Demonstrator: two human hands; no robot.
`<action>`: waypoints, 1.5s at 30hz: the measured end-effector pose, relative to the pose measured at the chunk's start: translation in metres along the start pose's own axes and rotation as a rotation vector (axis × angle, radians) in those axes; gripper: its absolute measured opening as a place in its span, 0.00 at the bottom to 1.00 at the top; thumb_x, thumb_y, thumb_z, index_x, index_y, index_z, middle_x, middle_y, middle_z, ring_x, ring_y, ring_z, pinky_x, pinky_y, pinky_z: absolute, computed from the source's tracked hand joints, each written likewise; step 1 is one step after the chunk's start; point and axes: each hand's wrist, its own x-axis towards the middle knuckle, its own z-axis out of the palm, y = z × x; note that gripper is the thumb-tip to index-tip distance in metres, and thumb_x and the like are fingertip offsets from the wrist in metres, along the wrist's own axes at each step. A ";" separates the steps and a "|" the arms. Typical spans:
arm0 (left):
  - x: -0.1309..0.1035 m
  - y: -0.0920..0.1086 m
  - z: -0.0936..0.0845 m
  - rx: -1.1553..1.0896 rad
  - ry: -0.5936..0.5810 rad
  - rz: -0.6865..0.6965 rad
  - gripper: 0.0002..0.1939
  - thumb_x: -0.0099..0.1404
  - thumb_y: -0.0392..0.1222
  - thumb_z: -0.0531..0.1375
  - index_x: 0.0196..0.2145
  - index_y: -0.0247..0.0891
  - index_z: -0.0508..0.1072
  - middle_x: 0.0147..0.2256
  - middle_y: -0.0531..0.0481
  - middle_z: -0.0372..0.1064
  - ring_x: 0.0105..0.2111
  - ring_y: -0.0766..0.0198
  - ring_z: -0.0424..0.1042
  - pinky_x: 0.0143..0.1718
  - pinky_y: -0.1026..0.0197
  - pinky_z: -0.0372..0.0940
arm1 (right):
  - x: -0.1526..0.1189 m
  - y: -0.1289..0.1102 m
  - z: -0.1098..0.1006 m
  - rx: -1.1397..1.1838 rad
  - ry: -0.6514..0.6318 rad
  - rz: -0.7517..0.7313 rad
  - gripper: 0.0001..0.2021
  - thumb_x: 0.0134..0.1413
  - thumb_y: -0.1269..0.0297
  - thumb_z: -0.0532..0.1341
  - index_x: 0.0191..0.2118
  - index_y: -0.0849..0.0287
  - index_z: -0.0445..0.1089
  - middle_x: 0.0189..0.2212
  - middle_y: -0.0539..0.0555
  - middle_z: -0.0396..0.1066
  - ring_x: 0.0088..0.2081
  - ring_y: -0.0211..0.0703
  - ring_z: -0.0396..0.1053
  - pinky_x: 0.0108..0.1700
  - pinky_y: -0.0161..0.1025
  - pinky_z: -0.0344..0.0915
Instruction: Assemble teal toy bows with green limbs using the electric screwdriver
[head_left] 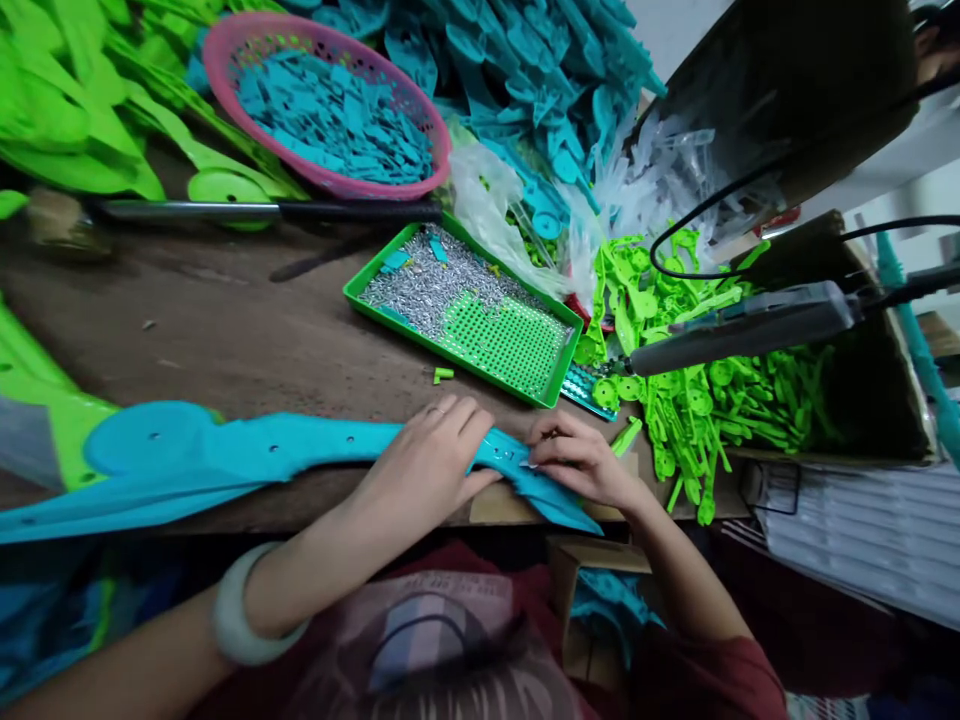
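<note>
A long blue plastic part [322, 447] lies along the table's front edge, its round end at the left and its pointed end at the right. My left hand [435, 450] is wrapped over its narrow section, fingers on top and thumb below. Just to the right, my right hand [574, 455] is closed in a pinch at the part's right section, beside small holes. Whatever lies between those fingertips is too small to make out. Behind my hands sits a green tray [517, 345] of small silver pieces. A small green piece [443, 375] lies before the tray.
A pink basket [442, 155] of blue pieces stands at the back, with piles of green parts [67, 100] and blue parts [517, 60] around it. A grey power screwdriver [742, 328] hangs on a cable at the right, above green pieces [697, 400]. A hammer [247, 211] lies at the left.
</note>
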 end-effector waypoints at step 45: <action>-0.075 0.018 0.039 0.399 0.435 0.145 0.22 0.73 0.44 0.54 0.57 0.26 0.69 0.59 0.32 0.68 0.59 0.46 0.67 0.61 0.48 0.60 | 0.182 -0.102 0.034 -0.344 -0.328 -0.063 0.24 0.67 0.69 0.52 0.67 0.55 0.59 0.32 0.52 0.76 0.28 0.41 0.72 0.37 0.39 0.72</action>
